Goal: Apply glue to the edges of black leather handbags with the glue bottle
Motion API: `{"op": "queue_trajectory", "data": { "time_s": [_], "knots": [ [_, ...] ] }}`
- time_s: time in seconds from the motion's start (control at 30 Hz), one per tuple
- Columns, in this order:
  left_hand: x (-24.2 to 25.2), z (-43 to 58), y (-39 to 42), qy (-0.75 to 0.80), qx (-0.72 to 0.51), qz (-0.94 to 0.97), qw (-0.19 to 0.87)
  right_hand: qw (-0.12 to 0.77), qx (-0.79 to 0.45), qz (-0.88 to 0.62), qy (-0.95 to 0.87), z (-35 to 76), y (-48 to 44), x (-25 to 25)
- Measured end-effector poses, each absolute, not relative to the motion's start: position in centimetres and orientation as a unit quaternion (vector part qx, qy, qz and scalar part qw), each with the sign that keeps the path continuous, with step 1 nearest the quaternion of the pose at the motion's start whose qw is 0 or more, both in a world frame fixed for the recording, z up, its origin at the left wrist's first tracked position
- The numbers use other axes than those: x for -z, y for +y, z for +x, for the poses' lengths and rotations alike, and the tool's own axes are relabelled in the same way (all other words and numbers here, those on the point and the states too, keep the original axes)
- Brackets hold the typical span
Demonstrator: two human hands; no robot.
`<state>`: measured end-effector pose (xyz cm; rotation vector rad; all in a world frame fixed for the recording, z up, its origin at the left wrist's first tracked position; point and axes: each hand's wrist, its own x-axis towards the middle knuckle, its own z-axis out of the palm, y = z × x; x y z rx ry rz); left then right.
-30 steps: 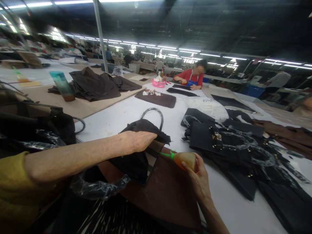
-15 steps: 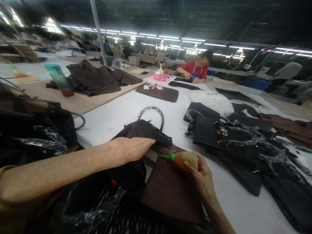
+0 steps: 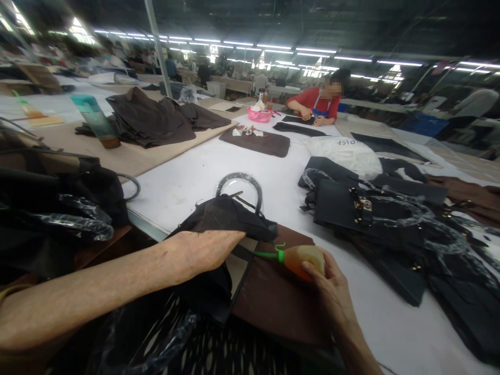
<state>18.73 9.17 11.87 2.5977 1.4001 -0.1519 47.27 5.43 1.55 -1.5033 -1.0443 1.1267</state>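
In the head view, the left hand is laid flat on the flap of a black bag, fingers outstretched and pressed together. An orange squeeze bottle is gripped in the right hand, fingers curled around it, its green nozzle (thin, slightly hooked) pointed at the bag's edge. The bag is set partly on a brown mat on the white surface, close to the person

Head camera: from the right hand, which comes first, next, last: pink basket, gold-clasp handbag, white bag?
1. Gold-clasp handbag, right of the right hand holding the orange squeeze bottle.
2. White bag, mid-table.
3. Pink basket, far end.
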Motion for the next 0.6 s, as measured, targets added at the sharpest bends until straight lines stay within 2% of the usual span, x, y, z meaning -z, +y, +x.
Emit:
{"op": "queue_trajectory", "data": {
  "time_s": [0.17, 0.43, 0.6],
  "knots": [
    [-10.7, 18.1, 8.0, 0.489, 0.1, 0.86, 0.11, 0.465, -0.464, -0.62, -0.429, 46.9, 5.2, -1.8],
    [-7.3, 16.5, 6.7, 0.459, 0.021, 0.887, 0.051, 0.449, -0.466, -0.637, -0.418, 46.3, 4.4, -2.6],
    [-7.1, 16.6, 5.9, 0.461, 0.057, 0.884, 0.042, 0.451, -0.474, -0.645, -0.395, 46.3, 3.8, -2.6]
  ]
}}
